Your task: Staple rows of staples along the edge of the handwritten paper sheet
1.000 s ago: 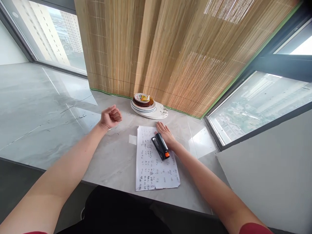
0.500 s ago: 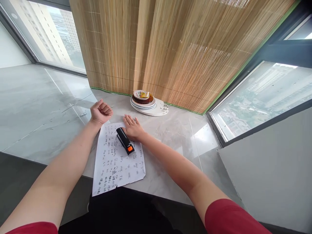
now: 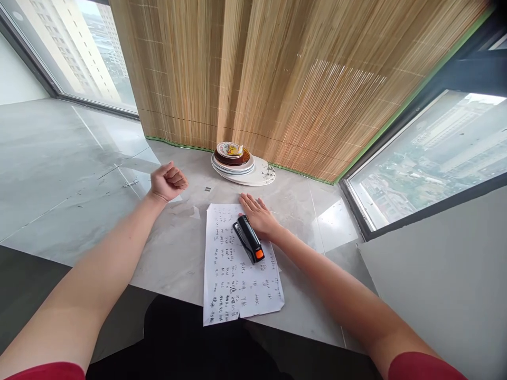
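My left hand is closed in a fist above the counter; nothing shows between its curled fingers. My right hand lies flat, fingers stretched forward, on the upper right part of a handwritten sheet of white paper. A black stapler with an orange end rests on the sheet, right against the thumb side of that hand. The sheet's lower edge hangs past the counter's front edge. Between the hands, farther back, lie small grey strips that look like staples.
A stack of plates with a small yellow packet on top stands at the back, on a white oval plate. Behind it hangs a bamboo blind. Windows flank the grey counter, whose front edge runs close to my body.
My right hand has slid right, and the paper and stapler have shifted right with it. The small grey strips now show on the counter. My left hand stays in a fist, slightly farther right.
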The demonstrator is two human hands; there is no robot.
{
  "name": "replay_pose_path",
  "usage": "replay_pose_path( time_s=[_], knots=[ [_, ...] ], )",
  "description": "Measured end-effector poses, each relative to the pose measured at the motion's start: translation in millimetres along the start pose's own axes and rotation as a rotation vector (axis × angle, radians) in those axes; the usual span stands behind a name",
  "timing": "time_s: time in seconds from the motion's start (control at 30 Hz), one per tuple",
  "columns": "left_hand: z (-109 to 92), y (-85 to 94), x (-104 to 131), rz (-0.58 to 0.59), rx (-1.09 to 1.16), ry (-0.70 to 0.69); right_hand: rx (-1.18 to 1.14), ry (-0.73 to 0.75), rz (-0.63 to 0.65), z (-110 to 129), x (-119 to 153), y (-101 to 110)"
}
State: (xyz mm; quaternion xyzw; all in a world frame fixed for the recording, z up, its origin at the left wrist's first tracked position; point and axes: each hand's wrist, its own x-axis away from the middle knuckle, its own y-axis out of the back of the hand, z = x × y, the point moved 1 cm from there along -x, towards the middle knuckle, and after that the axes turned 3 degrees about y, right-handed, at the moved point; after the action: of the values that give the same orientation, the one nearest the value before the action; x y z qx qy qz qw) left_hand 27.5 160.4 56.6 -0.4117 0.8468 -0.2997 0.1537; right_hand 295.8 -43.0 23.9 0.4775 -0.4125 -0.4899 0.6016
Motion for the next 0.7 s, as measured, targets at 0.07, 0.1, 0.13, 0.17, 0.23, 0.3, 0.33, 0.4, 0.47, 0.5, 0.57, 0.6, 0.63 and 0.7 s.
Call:
replay_pose_path(
  time_s=[0.07, 0.1, 0.13, 0.17, 0.23, 0.3, 0.33, 0.4, 0.47, 0.5, 0.57, 0.6, 0.63, 0.7],
  knots=[
    [3.9, 2.5, -1.9, 0.033, -0.066, 0.040, -0.002, -0.008, 0.003, -2.0, 1.8, 1.1],
    [6.4, 4.3, -3.0, 0.056, -0.115, 0.070, -0.002, -0.014, 0.004, -1.3, 0.8, 1.4],
    [9.1, 6.3, -4.1, 0.082, -0.169, 0.099, -0.002, -0.021, 0.005, -0.1, -0.9, 1.7],
    [11.9, 8.2, -5.2, 0.112, -0.229, 0.124, -0.004, -0.028, 0.007, 1.4, -2.9, 2.0],
    [17.4, 10.5, -6.6, 0.180, -0.369, 0.156, -0.012, -0.035, 0.011, 3.9, -6.6, 2.7],
    [22.2, 10.4, -7.3, 0.230, -0.489, 0.168, -0.018, -0.039, 0.014, 5.0, -8.6, 3.2],
    [24.2, 9.4, -7.4, 0.247, -0.529, 0.175, -0.018, -0.040, 0.015, 5.0, -9.0, 3.1],
    [27.6, 5.5, -7.5, 0.275, -0.554, 0.191, -0.017, -0.041, 0.010, 4.3, -9.2, 2.3],
    [30.7, 0.0, -7.2, 0.304, -0.545, 0.211, -0.015, -0.039, 0.000, 3.4, -9.4, 0.9],
    [32.4, -3.0, -6.8, 0.323, -0.545, 0.227, -0.014, -0.037, -0.007, 3.1, -9.7, 0.0],
    [36.0, -8.8, -5.7, 0.357, -0.556, 0.270, -0.011, -0.032, -0.022, 2.7, -10.6, -1.6],
    [37.9, -11.4, -5.1, 0.371, -0.568, 0.290, -0.009, -0.030, -0.028, 2.6, -11.2, -2.3],
    [39.6, -13.6, -4.6, 0.384, -0.586, 0.307, -0.007, -0.032, -0.033, 2.6, -11.7, -2.9],
    [42.8, -17.3, -3.6, 0.404, -0.626, 0.318, -0.007, -0.034, -0.037, 2.5, -12.6, -3.9]
  ],
)
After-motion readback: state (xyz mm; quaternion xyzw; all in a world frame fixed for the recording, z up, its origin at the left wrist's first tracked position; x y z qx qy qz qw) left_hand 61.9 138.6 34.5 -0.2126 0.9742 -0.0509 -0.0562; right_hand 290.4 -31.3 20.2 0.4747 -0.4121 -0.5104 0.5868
